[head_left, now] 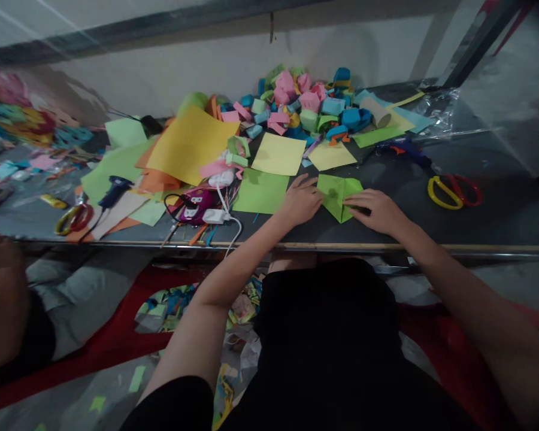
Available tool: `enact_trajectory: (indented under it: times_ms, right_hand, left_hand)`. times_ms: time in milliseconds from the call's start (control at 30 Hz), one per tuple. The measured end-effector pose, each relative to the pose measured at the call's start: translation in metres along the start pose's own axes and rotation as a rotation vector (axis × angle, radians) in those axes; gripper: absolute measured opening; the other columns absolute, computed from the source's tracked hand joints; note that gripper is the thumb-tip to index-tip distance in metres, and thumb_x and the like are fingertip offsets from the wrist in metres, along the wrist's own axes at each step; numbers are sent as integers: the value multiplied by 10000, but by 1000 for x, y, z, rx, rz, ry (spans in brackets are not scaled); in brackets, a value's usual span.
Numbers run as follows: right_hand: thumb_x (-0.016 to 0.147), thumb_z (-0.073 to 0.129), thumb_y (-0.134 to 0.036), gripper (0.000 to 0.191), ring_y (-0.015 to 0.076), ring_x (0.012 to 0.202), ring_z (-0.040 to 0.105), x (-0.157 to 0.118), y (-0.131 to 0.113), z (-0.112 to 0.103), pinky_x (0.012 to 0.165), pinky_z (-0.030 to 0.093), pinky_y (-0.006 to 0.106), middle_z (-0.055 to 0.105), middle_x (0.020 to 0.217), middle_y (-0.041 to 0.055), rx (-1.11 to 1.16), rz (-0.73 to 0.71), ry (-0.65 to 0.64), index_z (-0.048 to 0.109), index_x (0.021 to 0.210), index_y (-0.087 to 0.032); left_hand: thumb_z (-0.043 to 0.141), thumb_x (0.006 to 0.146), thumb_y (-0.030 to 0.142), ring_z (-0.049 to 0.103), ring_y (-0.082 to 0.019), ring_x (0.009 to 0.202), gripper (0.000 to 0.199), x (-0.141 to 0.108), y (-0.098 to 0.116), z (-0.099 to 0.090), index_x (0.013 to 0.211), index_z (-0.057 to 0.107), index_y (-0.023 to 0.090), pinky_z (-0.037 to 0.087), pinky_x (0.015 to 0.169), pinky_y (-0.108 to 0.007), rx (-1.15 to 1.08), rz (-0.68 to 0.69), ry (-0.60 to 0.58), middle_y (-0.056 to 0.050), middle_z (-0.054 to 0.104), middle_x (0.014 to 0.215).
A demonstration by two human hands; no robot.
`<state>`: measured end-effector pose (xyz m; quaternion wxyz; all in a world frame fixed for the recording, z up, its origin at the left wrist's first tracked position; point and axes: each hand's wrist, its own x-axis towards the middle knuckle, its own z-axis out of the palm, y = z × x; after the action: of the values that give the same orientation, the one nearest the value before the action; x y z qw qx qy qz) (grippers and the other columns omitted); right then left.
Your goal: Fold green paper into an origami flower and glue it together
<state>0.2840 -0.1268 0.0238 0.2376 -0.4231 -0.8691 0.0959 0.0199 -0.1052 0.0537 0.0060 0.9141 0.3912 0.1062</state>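
Observation:
A light-green sheet of paper [331,190], partly folded with a crease and a raised flap, lies on the dark table in front of me. My left hand [302,202] rests at its left edge, fingers apart and pressing down. At the opposite edge, the fingers of my right hand [378,212] pinch the folded flap; the fingertips are partly hidden. Another green sheet [263,193] lies flat just left of my left hand. Behind it are two pale-yellow sheets [278,154].
Small folded paper pieces [309,102] are heaped at the back. Scissors [453,191] lie to the right. On the left are a purple power strip [198,205], a glue gun [115,190], more scissors [74,219] and a large yellow sheet [193,143]. Another person's arm [2,299] shows at far left.

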Motion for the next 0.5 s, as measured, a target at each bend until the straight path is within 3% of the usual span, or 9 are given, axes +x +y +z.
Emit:
enact_trajectory:
  times_ms: [100,200,367,500]
  right_hand:
    - [995,530,-311,332,299,1160,722,6,-7,8,1034,541,530,791,1221,91,-43,27,21,825,1140,-264]
    - [995,519,-290,338,308,1196,702,11,-14,11,1059,524,537,771,1274,106,-70,26,22,832,1116,-247]
    - [987,541,-325,310,319,1186,692,7,-18,-3,1049,504,551,792,1217,56,-55,32,74,832,1095,-325]
    - [983,560,-379,288,315,1129,702,-3,-14,-16,1017,499,533,807,1147,42,-50,11,115,830,1080,-352]
  left_hand:
    - [473,1050,272,604,-275,1350,331,-2,16,7,1057,790,176,421,1195,-514,-8,-86,88,-121,776,1210]
    - [523,1046,308,668,-233,1208,291,-4,22,13,1095,781,184,509,1089,-412,-104,-79,50,-95,775,1211]
    - [574,1033,320,703,-223,1187,271,-6,14,16,1153,767,171,558,1034,-372,-153,-78,6,-106,761,1265]
    - [569,1027,305,708,-219,1225,278,-7,3,12,1187,771,201,573,1030,-379,-177,22,-38,-80,750,1326]
